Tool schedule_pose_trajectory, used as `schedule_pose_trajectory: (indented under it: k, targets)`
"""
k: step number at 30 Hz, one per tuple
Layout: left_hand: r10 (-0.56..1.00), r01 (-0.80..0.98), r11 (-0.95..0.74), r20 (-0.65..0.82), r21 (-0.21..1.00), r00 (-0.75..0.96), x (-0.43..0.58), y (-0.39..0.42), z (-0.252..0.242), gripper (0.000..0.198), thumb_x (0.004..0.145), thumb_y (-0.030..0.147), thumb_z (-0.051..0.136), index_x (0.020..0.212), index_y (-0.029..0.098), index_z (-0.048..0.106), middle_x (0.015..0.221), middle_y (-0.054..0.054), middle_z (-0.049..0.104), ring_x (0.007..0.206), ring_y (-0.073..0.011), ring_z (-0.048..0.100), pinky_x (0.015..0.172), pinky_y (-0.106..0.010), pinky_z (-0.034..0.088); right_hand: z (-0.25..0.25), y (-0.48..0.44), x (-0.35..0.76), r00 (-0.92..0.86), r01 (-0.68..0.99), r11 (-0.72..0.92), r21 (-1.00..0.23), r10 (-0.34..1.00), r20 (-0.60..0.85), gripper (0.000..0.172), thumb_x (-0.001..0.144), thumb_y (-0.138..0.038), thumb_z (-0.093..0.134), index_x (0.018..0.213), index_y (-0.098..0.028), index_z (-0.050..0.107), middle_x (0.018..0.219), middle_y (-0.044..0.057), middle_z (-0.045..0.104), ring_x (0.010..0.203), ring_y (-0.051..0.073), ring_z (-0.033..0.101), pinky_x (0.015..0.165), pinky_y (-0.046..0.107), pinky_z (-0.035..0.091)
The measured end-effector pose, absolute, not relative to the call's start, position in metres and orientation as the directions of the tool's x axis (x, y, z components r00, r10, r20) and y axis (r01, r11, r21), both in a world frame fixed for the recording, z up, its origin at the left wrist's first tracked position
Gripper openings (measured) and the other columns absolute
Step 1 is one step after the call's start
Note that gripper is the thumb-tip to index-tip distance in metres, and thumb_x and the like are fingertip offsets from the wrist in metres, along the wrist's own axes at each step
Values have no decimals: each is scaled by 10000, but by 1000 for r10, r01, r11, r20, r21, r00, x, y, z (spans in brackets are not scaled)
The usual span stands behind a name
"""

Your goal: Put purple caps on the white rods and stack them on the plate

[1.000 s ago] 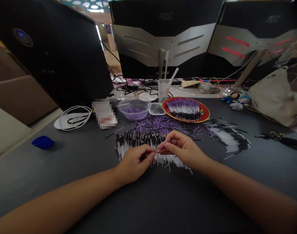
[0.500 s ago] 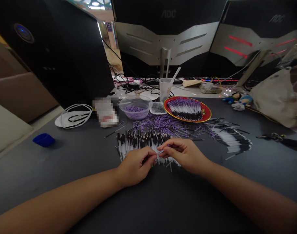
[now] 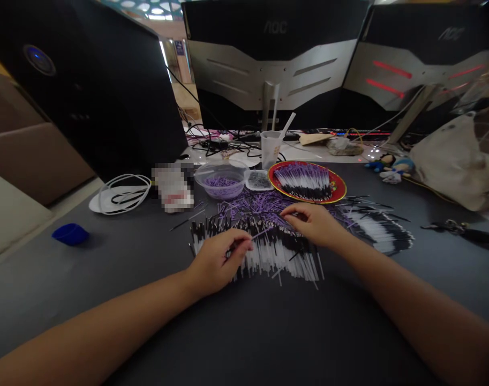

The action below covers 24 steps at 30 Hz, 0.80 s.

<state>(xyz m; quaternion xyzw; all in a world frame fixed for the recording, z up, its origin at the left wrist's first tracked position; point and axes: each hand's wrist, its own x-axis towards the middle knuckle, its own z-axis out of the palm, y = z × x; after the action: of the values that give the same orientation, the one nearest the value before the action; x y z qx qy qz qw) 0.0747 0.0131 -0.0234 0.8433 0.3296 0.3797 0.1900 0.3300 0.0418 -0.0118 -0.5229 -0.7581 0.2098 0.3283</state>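
My left hand point(image 3: 222, 261) is closed in a pinch on a thin purple stick point(image 3: 262, 233), which points right from its fingertips. Under and beside that hand lies a wide row of thin white sticks with black ends point(image 3: 274, 254). My right hand point(image 3: 310, 224) hovers at the right edge of a loose heap of purple pieces point(image 3: 252, 203), thumb and forefinger a little apart, with nothing visible between them. Its other fingers are partly hidden.
Behind the heap stand a clear bowl of purple pieces point(image 3: 202, 181), a small white tray point(image 3: 250, 187), a cup with a straw point(image 3: 270, 147) and a red plate point(image 3: 340, 187) of assembled sticks. More sticks point(image 3: 378, 230) lie right; a blue cup-like object point(image 3: 70, 234) lies left.
My hands were together over the row; now they are apart. The right hand has moved up and away toward the purple heap, while the left keeps a purple stick in its fingertips.
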Motion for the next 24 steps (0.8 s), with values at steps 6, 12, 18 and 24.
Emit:
schedule_pose_trajectory:
  k: [6, 12, 18, 24]
  targets:
    - [563, 483, -806, 694, 342, 449, 72, 36, -26, 126, 866, 212, 526, 944, 201, 625, 986, -58, 612, 963, -182, 545, 873, -370, 430, -22, 74, 326, -414, 810, 503, -300, 854, 314, 165, 822, -187, 527, 887, -191, 678, 921, 69, 641, 900, 190, 592, 849, 327, 446]
    - [599, 461, -797, 603, 389, 527, 72, 36, -34, 142, 883, 219, 508, 970, 184, 615, 780, -20, 636, 680, -123, 538, 686, -267, 442, -27, 77, 312, -421, 874, 459, -159, 879, 222, 155, 841, -196, 498, 883, -203, 646, 961, 78, 608, 900, 206, 592, 784, 314, 448]
    - [653, 449, -757, 579, 475, 489, 73, 32, -34, 155, 854, 207, 525, 976, 168, 613, 807, -31, 646, 723, -126, 576, 684, -253, 469, -21, 67, 315, -372, 882, 424, -207, 895, 246, 127, 861, -190, 463, 893, -197, 585, 908, 70, 628, 847, 202, 590, 776, 324, 439]
    - [735, 429, -677, 534, 597, 417, 74, 27, -31, 147, 842, 215, 533, 952, 158, 611, 816, -31, 664, 721, -120, 611, 655, -228, 488, -16, 43, 307, -309, 770, 421, -480, 903, 297, 196, 846, -175, 473, 993, -177, 602, 983, 90, 635, 918, 204, 583, 815, 345, 438]
